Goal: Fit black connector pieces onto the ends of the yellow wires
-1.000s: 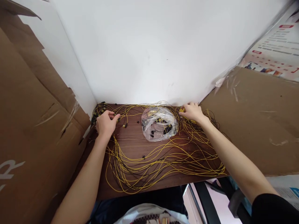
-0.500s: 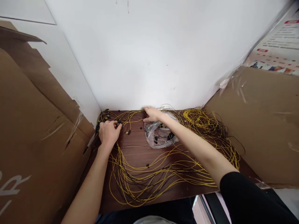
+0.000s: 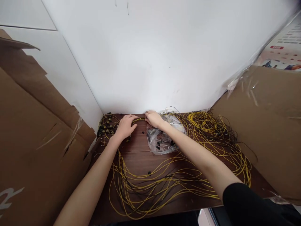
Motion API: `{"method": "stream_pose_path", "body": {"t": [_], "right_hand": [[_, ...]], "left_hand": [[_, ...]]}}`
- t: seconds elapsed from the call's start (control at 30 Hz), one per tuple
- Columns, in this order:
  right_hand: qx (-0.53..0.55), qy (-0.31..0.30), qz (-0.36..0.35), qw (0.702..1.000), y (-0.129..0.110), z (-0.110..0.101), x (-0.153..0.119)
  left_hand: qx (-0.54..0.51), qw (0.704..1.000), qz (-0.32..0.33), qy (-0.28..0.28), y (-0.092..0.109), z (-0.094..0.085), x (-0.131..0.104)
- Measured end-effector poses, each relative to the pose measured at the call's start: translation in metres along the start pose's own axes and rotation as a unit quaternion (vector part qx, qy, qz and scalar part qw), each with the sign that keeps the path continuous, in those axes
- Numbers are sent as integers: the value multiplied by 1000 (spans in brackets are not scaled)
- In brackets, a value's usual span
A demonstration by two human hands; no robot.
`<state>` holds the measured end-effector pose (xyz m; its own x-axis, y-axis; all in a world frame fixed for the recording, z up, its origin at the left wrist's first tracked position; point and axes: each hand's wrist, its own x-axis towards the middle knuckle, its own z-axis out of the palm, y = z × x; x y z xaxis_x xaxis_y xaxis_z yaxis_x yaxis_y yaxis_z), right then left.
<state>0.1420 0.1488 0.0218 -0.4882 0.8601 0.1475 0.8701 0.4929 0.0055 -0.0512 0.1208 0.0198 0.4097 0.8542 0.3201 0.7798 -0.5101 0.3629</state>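
Thin yellow and black wires (image 3: pixel 140 119) run in a narrow bundle along the back of the brown tabletop (image 3: pixel 136 160). My right hand (image 3: pixel 154 118) has its fingers curled round this bundle near the white wall. Just left of it, my left hand (image 3: pixel 126 126) lies over the same wires with fingers stretched and thumb apart. Beside the left hand is a cluster of small black connectors (image 3: pixel 107 127) at the wire ends. A clear plastic bag (image 3: pixel 160 142) with black parts inside lies under my right forearm, which hides some of it.
A tangled coil of yellow wire (image 3: pixel 202 122) sits at the back right. Loose wires (image 3: pixel 141 201) curve across the front. Cardboard stands on the left (image 3: pixel 35 125) and right (image 3: pixel 265 125), a white wall (image 3: pixel 145 62) behind. A small black piece (image 3: pixel 149 173) lies on the table.
My left hand has moved right, from the connectors to the wires near my right hand. The fingers of my right hand have curled in. The view has shifted slightly.
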Motion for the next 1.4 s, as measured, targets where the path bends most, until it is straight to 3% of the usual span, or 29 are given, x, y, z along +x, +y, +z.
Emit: {"method": "stream_pose_path", "body": {"t": [0.1,0.23,0.5,0.7,0.9,1.1,1.4], "right_hand": [[-2,6,-7,1000,-2,3,-1],[-2,7,-15,1000,-1,4,-2],[27,11,-55,998,8,3,-4],[63,-5,-19,998,12,-5,-1],[128,32,-67,989,20,-35,3],[215,-14,-85,973,29,-74,3],[301,-6,-77,951,40,-122,-12]], "left_hand": [[45,997,31,-57,2,14,16],[95,993,23,-61,6,24,30],[63,997,14,-45,2,25,41],[26,997,38,-63,-3,18,38],[98,992,-10,-83,-12,4,37],[43,994,-27,-95,-28,-5,35],[-50,995,-22,-86,-38,-22,30]]}}
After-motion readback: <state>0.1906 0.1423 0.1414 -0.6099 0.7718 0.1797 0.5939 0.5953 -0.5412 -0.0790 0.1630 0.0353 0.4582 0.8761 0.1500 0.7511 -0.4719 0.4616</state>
